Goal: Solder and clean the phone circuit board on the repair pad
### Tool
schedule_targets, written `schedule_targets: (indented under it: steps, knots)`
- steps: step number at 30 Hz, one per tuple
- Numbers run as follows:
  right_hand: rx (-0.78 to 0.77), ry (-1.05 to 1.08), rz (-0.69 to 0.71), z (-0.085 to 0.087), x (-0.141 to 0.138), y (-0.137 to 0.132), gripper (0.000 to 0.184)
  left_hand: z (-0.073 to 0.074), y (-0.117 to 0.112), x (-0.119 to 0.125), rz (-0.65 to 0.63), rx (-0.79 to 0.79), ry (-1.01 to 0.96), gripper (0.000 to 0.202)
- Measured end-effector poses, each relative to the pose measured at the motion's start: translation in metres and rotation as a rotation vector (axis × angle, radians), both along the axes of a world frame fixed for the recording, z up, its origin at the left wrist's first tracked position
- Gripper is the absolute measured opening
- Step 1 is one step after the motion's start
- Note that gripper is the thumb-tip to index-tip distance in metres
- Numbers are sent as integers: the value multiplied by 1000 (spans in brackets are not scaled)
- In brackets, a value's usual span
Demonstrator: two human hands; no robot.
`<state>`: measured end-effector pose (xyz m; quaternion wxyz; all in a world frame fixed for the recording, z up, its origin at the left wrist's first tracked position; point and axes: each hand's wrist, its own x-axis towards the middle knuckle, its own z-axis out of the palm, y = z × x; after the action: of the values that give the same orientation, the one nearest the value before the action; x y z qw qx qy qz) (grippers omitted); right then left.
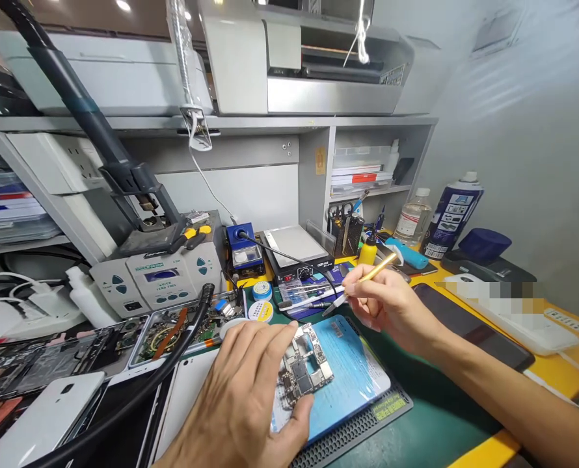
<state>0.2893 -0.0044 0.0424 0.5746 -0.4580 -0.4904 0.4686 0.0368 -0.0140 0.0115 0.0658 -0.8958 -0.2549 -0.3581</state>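
Note:
My left hand (248, 396) grips a phone circuit board (303, 367) by its edges, the thumb at the near side and the fingers along the far left. The board rests over a blue packet (352, 374), tilted a little. In my right hand (380, 296) is a slim craft knife (375, 268) with a gold handle, held like a pen. Its pale pointed tip reaches down to the left, beyond the board and apart from it. Beneath the packet shows a grey perforated mat (387, 416).
Opened phones (65, 416) and a black hose (187, 351) crowd the left. Behind stand a rework station (167, 276), a small tub (261, 290) and a heating plate (299, 247). A dark phone (470, 325) lies at right, near a spray can (450, 218) and a bottle (413, 214).

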Motion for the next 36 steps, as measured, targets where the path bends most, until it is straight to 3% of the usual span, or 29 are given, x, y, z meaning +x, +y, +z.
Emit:
schedule_targets:
  steps: [6,10,16,25,36]
  knots:
    - [133,-119,-280,0,12,14,33,0,3,1,3,79,-21,54]
    - [82,-195,-378,2,33,26,27,-1,4,0,11,125,-20,54]
    - [-137,-267,-305,1,56,38,29,0,1,1,17,150,-35,54]
    - [-304,-228,-132,-18,54,48,31,-5,2,-2,10,123,-32,58]
    - [-309,-169,-253,-26,60,56,34,-2,-4,-3,17,55,-41,63]
